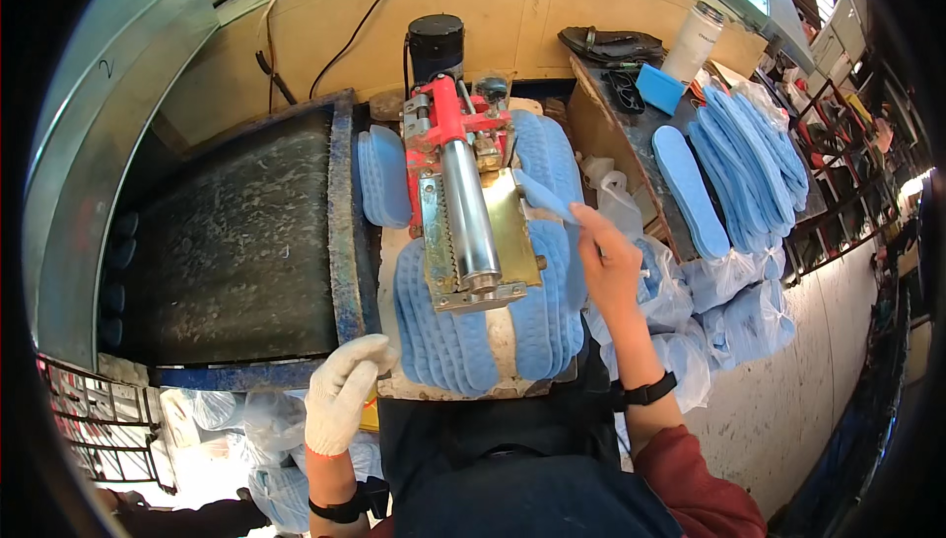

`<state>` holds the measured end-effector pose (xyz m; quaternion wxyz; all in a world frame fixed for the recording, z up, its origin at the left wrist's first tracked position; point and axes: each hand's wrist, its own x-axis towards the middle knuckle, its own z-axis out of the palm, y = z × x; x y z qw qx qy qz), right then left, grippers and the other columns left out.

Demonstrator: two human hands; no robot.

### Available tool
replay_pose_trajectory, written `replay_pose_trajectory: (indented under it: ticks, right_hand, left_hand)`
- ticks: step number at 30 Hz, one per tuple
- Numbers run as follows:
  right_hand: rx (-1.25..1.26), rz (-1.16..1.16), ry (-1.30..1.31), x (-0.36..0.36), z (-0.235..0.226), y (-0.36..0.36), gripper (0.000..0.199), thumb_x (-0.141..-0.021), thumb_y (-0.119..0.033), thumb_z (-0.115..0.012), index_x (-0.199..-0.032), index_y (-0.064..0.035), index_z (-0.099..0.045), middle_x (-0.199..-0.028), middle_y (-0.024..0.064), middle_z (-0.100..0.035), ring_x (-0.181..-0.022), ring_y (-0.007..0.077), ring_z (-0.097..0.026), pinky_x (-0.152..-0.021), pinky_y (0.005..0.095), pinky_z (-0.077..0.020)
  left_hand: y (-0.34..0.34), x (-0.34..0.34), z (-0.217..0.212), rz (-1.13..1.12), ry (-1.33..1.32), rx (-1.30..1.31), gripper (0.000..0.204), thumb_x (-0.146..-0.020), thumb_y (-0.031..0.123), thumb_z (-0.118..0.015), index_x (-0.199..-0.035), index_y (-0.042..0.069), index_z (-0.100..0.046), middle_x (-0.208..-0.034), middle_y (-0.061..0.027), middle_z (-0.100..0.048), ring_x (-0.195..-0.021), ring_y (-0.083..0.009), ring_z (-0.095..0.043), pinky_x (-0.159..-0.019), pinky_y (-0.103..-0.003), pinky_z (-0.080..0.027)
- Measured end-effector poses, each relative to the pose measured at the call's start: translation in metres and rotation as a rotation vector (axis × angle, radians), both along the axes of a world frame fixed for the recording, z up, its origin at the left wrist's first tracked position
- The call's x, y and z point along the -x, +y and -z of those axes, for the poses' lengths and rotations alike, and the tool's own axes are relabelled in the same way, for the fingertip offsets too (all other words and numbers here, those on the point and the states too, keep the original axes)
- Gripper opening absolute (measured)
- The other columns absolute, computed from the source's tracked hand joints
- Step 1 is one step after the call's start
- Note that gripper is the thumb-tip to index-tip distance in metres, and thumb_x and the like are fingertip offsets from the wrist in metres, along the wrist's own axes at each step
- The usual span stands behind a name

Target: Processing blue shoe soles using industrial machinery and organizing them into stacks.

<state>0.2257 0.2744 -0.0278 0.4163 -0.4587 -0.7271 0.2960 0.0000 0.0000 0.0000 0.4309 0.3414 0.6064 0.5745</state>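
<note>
We extend our bare right hand [609,252] forward, pinching 1 blue insole [542,195] at the right of the roller machine [471,213], our gloved left hand [343,395] bent low, its grip unclear

Wht glove [335,408], blk wristbands [650,390], dk-red slv [695,484].

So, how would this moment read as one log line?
right hand: bare, pinching blue insole beside machine | left hand: white-gloved, near piled insoles
</note>
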Motion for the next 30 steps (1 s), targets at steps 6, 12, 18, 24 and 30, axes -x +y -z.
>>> replay_pose_trajectory:
  ticks: [6,12,18,24,30]
  right_hand:
    - [-0.959,-0.298,-0.269,0.021,-0.021,0.008,0.031,-0.071,-0.003,-0.069,-0.102,-0.0094,-0.068,-0.1,0.0106,-0.067,-0.09,0.0284,-0.066,-0.073,0.0329,-0.0539]
    - [-0.608,-0.362,-0.03,0.006,-0.011,-0.017,0.03,-0.079,-0.009,-0.067,-0.108,-0.0077,-0.062,-0.102,0.0119,-0.065,-0.086,0.0234,-0.066,-0.073,0.0299,-0.0518]
    - [0.421,-0.326,0.035,0.001,0.068,-0.038,0.021,-0.092,-0.017,-0.055,-0.104,0.0,-0.056,-0.098,0.0191,-0.064,-0.079,0.0238,-0.064,-0.069,0.0342,-0.0494]
    - [0.142,-0.471,-0.305,0.044,0.174,-0.053,0.036,-0.084,-0.029,-0.066,-0.112,-0.0055,-0.062,-0.107,0.019,-0.064,-0.106,0.0374,-0.056,-0.093,0.0422,-0.0422]
    - [0.577,-0.401,0.102,0.059,0.126,-0.074,0.045,-0.077,-0.011,-0.075,-0.116,0.0,-0.057,-0.115,0.0073,-0.058,-0.101,0.0178,-0.053,-0.087,0.0311,-0.0432]
  left_hand:
    - [0.059,-0.011,-0.028,-0.08,0.078,-0.319,0.053,-0.094,0.035,-0.05,-0.129,-0.003,-0.047,-0.119,-0.015,-0.059,-0.109,-0.0231,-0.057,-0.096,-0.036,-0.042]
    - [0.137,0.013,-0.038,0.068,0.27,-0.451,0.06,-0.1,0.04,-0.033,-0.142,-0.002,-0.028,-0.145,-0.0172,-0.032,-0.135,-0.0271,-0.031,-0.111,-0.042,-0.025]
    - [0.175,0.029,0.002,-0.139,0.947,-0.554,0.051,-0.096,0.021,-0.04,-0.141,-0.002,-0.03,-0.136,-0.0178,-0.044,-0.118,-0.0284,-0.052,-0.1,-0.036,-0.041]
    - [0.167,0.019,0.038,-0.245,0.964,-0.293,0.042,-0.087,0.016,-0.049,-0.127,0.002,-0.048,-0.138,-0.024,-0.04,-0.119,-0.0394,-0.043,-0.099,-0.046,-0.038]
    - [0.134,0.034,0.047,0.09,0.35,-0.199,0.054,-0.1,0.037,-0.029,-0.141,0.003,-0.029,-0.151,-0.0186,-0.023,-0.139,-0.0363,-0.02,-0.112,-0.038,-0.019]
